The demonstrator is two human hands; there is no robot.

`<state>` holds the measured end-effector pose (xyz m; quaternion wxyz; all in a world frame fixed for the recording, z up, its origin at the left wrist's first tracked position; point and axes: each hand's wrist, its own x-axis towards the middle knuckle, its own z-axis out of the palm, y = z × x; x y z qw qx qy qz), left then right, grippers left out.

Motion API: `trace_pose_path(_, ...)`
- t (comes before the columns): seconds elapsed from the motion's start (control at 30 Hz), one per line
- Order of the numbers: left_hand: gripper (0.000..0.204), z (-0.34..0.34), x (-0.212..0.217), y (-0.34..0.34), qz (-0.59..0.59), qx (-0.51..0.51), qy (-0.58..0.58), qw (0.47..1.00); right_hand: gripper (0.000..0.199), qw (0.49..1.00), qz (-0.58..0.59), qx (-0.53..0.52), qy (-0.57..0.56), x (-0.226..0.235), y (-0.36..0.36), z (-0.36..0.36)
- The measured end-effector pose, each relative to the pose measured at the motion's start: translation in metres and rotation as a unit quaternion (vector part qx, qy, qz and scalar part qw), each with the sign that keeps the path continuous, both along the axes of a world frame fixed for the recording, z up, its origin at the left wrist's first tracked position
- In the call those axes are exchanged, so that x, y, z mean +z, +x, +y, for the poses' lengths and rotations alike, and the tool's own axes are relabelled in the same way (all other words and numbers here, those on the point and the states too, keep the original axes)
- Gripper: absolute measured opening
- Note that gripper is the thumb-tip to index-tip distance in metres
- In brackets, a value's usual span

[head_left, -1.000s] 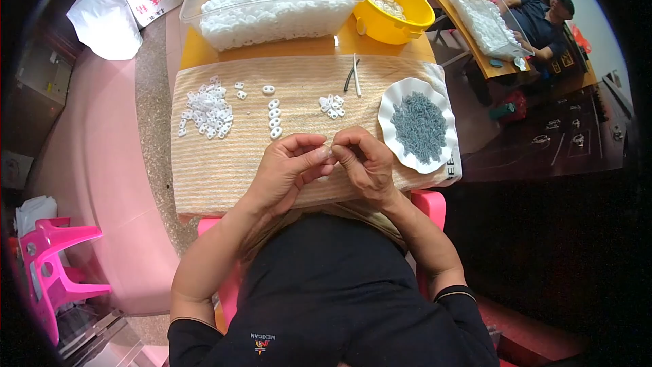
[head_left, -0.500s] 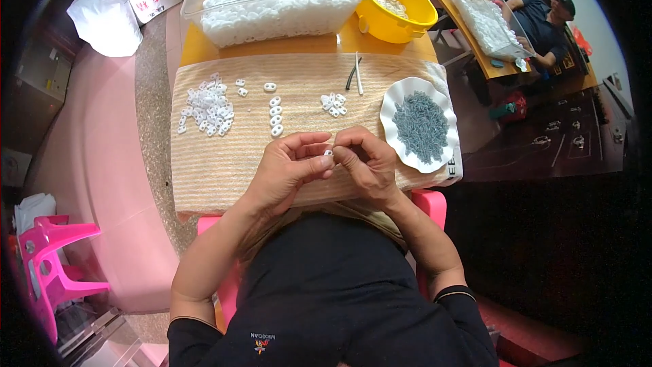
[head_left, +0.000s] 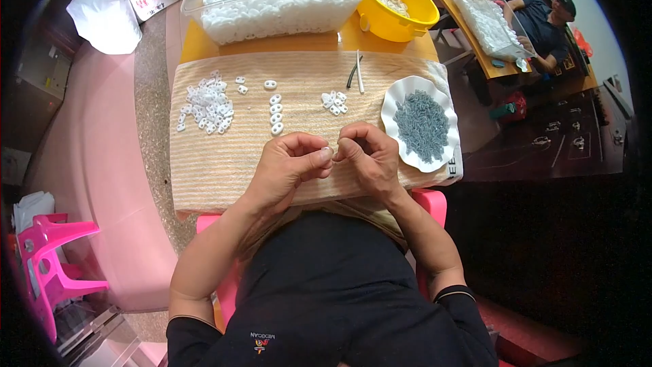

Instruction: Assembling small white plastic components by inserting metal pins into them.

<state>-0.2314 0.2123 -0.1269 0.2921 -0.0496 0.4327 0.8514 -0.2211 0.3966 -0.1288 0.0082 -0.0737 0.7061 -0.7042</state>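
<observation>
My left hand (head_left: 292, 163) pinches a small white plastic piece (head_left: 329, 150) between thumb and fingers, most of it covered by the fingertips. Close against it, my right hand (head_left: 369, 160) has thumb and forefinger pressed together; whatever they hold is too small to make out. Beyond the hands, a short column of white oval two-hole pieces (head_left: 276, 114) lies on the striped towel (head_left: 224, 163). A small cluster of white two-hole pieces (head_left: 334, 102) sits just past my fingertips. On the right, a white scalloped plate (head_left: 390, 110) carries many small grey pins (head_left: 422, 126).
A loose pile of white pieces (head_left: 206, 105) lies at the left of the towel. One white and one black stick (head_left: 352, 73) lie toward the back. Behind stand a clear bin (head_left: 272, 1) full of white parts and a yellow basin (head_left: 424, 10). Another person (head_left: 543, 24) works at the far right.
The white piece in my left fingertips showed more clearly before and is now largely covered. My right thumb and fingers have shifted slightly. Things on the towel stay put.
</observation>
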Motion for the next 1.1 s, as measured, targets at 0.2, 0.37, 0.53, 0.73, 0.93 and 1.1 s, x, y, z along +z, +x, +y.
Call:
trace_pose_path(0.2,0.015,0.0,-0.004,0.0,-0.008,0.02,0.004,1.0,0.009,1.0,-0.011,0.009,-0.005,-0.004,-0.002,0.002)
trace_pose_path(0.37,0.013,0.001,-0.003,-0.002,-0.013,0.037,0.01,0.999,0.009,1.0,-0.022,0.007,-0.016,-0.005,-0.002,0.001)
trace_pose_path(0.53,0.015,-0.002,0.0,-0.003,-0.008,0.025,0.005,1.0,0.009,1.0,-0.018,0.012,-0.011,-0.007,-0.003,0.003)
trace_pose_path(0.73,0.016,-0.001,0.001,-0.001,0.005,0.017,0.0,1.0,0.01,0.999,-0.031,0.008,-0.021,-0.006,-0.003,0.003)
trace_pose_path(0.93,0.013,0.001,-0.007,0.0,0.008,0.017,0.005,1.0,0.011,0.999,-0.032,0.018,-0.009,-0.009,-0.003,0.005)
trace_pose_path(1.1,0.018,0.003,-0.009,0.002,0.024,0.007,0.019,1.0,0.009,0.997,-0.043,0.043,-0.049,0.001,0.0,0.002)
